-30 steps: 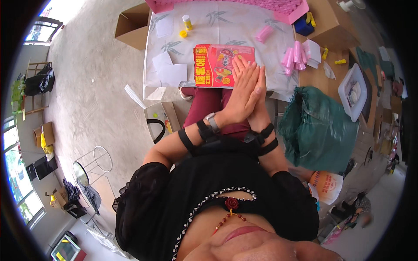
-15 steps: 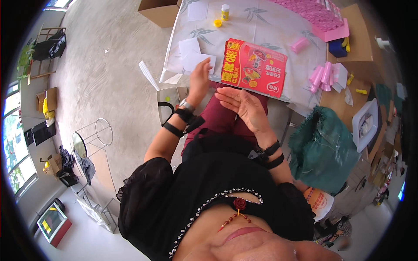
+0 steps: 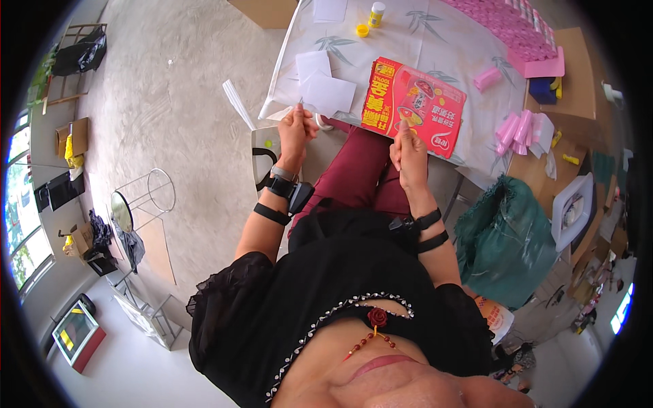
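Note:
My left hand [image 3: 294, 138] is held just off the near left edge of the table [image 3: 275, 95], fingers curled and thumb pressed to them. Beside it lie several white paper sheets [image 3: 329, 95]. Over the near edge of a flat red printed cardboard piece [image 3: 435, 102], my right hand [image 3: 411, 158] is closed with its thumb on top. What either hand pinches, if anything, is too small or hidden to tell. Farther back stand a small white-capped yellow bottle [image 3: 376, 15] and a yellow cap [image 3: 362, 30].
Stacked pink rolls [image 3: 500, 24] fill the far right of the table, and more loose pink rolls [image 3: 517, 130] lie at its right side. A cardboard box [image 3: 578, 88] stands beyond. To my right is a green sack [image 3: 507, 245]. A wire stand [image 3: 146, 194] is on the floor at left.
Both hands were outstretched and close together; they have moved apart and closed, the left staying near the papers, the right going right to the red cardboard. The whole view has shifted slightly.

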### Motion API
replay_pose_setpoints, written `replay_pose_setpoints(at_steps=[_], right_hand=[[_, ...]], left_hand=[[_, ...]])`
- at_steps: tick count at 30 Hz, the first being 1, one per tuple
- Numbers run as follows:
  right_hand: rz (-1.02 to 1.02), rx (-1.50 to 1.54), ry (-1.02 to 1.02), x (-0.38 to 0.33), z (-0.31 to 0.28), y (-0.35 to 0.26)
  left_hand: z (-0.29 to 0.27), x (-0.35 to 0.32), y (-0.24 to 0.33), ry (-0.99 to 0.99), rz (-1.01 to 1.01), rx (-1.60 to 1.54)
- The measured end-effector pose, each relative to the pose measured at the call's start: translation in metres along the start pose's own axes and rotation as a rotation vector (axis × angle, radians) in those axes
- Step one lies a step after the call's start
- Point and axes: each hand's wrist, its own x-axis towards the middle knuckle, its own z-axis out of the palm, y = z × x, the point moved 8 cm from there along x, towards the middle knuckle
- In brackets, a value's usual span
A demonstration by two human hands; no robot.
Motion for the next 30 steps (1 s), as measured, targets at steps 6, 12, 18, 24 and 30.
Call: replay_pose_setpoints(at_steps=[6,12,18,24,30], right_hand=[[0.013,0.028,0.035,-0.004,0.003,-0.002],[0.017,0.028,-0.023,-0.007,0.015,-0.009],[0.022,0.15,-0.021,-0.007,0.01,-0.008],[-0.114,0.271,0.034,-0.009,0.0,-0.02],[-0.905,-0.8,0.215,-0.033,0.056,-0.079]], left_hand=[[0.048,-0.019,0.013,-0.087,0.038,-0.24],[0.038,-0.011,-0.005,-0.119,-0.014,-0.179],[0.092,-0.04,0.013,-0.336,-0.137,-0.406],[0.138,-0.065,0.022,-0.552,-0.243,-0.607],[0.185,-0.116,-0.012,-0.681,-0.433,-0.338]])
